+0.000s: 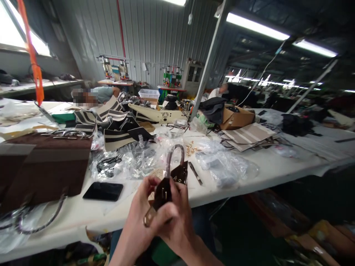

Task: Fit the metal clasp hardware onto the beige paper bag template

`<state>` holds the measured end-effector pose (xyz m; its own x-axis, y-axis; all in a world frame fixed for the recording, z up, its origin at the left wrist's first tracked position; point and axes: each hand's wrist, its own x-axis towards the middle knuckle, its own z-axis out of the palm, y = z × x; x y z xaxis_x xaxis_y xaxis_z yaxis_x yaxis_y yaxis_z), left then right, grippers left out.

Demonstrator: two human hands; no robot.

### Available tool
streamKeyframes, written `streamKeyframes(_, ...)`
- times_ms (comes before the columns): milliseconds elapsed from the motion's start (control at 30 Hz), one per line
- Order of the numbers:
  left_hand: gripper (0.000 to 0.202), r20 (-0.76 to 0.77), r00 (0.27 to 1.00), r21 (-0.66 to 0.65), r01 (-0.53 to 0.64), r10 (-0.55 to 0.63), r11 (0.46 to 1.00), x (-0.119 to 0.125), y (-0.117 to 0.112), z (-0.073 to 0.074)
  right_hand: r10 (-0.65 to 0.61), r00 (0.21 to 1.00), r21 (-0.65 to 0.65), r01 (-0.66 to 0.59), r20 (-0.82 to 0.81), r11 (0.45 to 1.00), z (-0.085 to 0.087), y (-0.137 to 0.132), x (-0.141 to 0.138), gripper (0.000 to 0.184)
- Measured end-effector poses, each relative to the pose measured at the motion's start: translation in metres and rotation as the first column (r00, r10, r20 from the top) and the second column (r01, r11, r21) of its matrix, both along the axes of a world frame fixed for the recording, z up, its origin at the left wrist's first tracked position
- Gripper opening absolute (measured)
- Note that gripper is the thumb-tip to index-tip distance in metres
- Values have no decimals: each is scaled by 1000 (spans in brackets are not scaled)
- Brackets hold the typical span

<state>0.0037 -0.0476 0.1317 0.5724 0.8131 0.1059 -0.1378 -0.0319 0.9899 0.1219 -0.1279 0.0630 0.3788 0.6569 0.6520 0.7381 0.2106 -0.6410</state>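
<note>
At the table's front edge both hands are closed on a bag handle [168,162], a plastic-wrapped loop with dark brown leather end tabs. My left hand [140,210] grips the nearer leather tab [163,191] from the left; two small metal prongs stick out of it. Fingers of my right hand [177,216] press the same tab from the right, its thumb crossing in front. Beyond them the other tab [181,171] shows small metal fittings. A gold-coloured metal piece [148,218] sits by my left hand; how it is attached is hidden.
A black phone [103,191] lies to the left, near dark brown bag panels [50,162]. A slim dark tool [195,173] and gold-coloured hardware [190,148] lie beyond my hands. Plastic bags [222,166], striped panels [246,136], a cardboard box [237,117] and a metal post [209,55] stand farther back.
</note>
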Motion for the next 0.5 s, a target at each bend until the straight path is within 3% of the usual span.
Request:
streamKeyframes(67,77,-7,977,41,215,-215,976,-7,-9,18,-67,995,50,71,-73,996,13,-8,3,85)
streamKeyframes(167,85,11,922,54,386,-387,921,-14,-18,36,-137,973,17,143,-183,990,42,-30,5,54)
streamKeyframes(300,84,64,881,138,457,-468,879,-18,-22,56,-141,975,-39,136,-173,990,85,-60,4,46)
streamKeyframes(500,74,24,827,134,554,-561,822,-32,-24,93,-204,978,-30,203,-33,979,129,-90,14,29)
